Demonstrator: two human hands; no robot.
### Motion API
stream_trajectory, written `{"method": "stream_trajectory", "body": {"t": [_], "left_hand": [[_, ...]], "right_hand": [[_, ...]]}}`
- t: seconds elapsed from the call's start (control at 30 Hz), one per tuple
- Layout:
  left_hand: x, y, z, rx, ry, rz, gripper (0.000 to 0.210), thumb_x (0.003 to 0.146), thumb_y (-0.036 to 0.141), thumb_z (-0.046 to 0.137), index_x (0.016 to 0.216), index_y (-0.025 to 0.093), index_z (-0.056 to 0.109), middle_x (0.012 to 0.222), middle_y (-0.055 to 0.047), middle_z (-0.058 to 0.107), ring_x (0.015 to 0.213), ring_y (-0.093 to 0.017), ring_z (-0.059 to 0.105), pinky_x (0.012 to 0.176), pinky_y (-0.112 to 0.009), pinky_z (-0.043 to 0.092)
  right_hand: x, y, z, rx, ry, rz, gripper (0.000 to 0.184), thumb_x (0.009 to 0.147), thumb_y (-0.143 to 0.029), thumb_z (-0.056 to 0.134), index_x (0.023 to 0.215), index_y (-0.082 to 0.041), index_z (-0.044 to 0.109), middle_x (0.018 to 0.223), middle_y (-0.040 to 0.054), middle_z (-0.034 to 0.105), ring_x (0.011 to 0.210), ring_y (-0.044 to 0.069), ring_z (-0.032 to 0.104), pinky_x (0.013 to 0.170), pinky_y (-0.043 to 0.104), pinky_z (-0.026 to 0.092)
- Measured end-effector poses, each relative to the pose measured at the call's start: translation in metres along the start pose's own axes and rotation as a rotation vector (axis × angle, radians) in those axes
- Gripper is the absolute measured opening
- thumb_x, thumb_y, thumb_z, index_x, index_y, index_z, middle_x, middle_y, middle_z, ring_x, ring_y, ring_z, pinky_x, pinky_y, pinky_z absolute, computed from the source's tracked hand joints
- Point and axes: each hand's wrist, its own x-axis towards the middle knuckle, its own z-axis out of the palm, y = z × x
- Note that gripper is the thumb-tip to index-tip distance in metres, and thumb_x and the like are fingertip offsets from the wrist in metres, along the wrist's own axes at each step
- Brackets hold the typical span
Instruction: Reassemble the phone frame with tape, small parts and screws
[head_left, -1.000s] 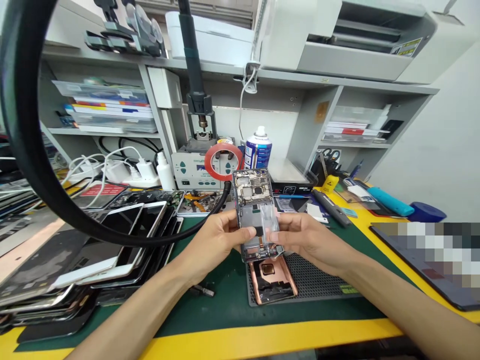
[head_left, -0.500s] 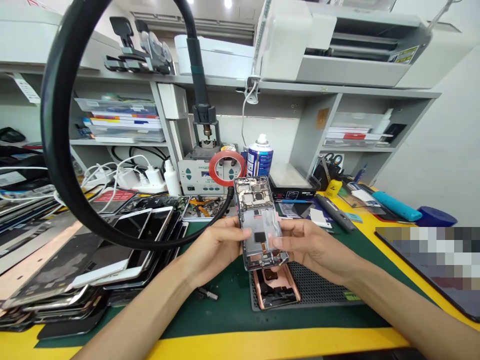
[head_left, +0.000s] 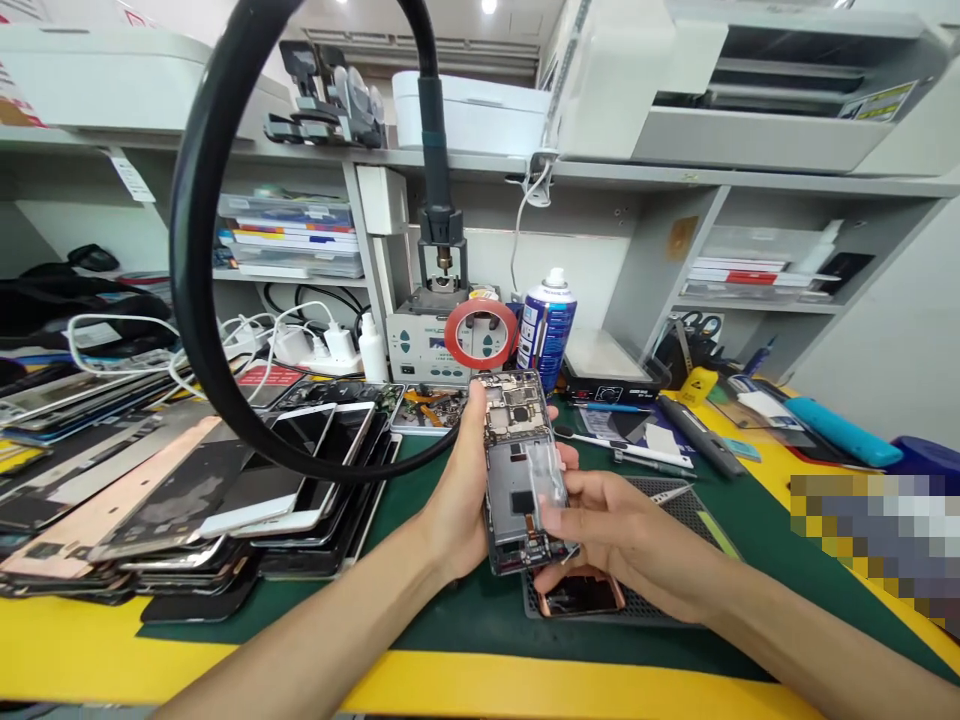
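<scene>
An opened smartphone (head_left: 510, 466) is held up over the mat, its circuit board showing at the top and a grey battery area below. My left hand (head_left: 463, 500) wraps around it from the left, thumb along the upper left edge, fingertips showing past the right edge. A clear plastic film (head_left: 546, 472) lies on the phone's lower right. My right hand (head_left: 622, 525) pinches this film near its lower end, thumb in front; the fingertips behind are partly hidden. Under the hands, a copper-coloured phone back cover (head_left: 585, 594) rests on a dark perforated pad (head_left: 660, 603).
Stacked phones and screens (head_left: 247, 510) fill the left. A thick black hose (head_left: 191, 250) loops in front of them. Behind the phone stand a red tape roll (head_left: 459, 338), a spray can (head_left: 546, 325) and a heating plate (head_left: 611, 368). Tweezers (head_left: 670, 494) lie right of my hands.
My left hand has moved up the phone's edge to a fuller grip. My right hand has shifted from the phone's lower right edge to the film. The view has turned slightly left.
</scene>
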Motion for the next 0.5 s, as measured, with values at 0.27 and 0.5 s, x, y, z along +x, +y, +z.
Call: {"method": "stream_trajectory", "body": {"t": [0.27, 0.5], "left_hand": [[-0.002, 0.001, 0.001, -0.028, 0.004, -0.039, 0.072, 0.083, 0.077, 0.047, 0.124, 0.020, 0.063, 0.087, -0.009, 0.073, 0.066, -0.019, 0.068, 0.050, -0.024, 0.047], [-0.004, -0.002, 0.002, 0.016, -0.008, 0.016, 0.064, 0.084, 0.072, 0.052, 0.119, 0.021, 0.066, 0.084, -0.008, 0.071, 0.065, -0.016, 0.066, 0.053, -0.024, 0.049]], "right_hand": [[0.003, 0.011, 0.004, 0.040, 0.006, -0.053, 0.039, 0.085, -0.024, 0.075, 0.119, -0.017, 0.058, 0.088, 0.0045, 0.070, 0.074, 0.016, 0.065, 0.068, 0.035, 0.060], [0.005, 0.012, 0.011, -0.062, 0.076, -0.039, 0.032, 0.078, -0.033, 0.080, 0.099, -0.015, 0.064, 0.084, 0.0023, 0.065, 0.067, 0.014, 0.061, 0.062, 0.033, 0.059]]}}
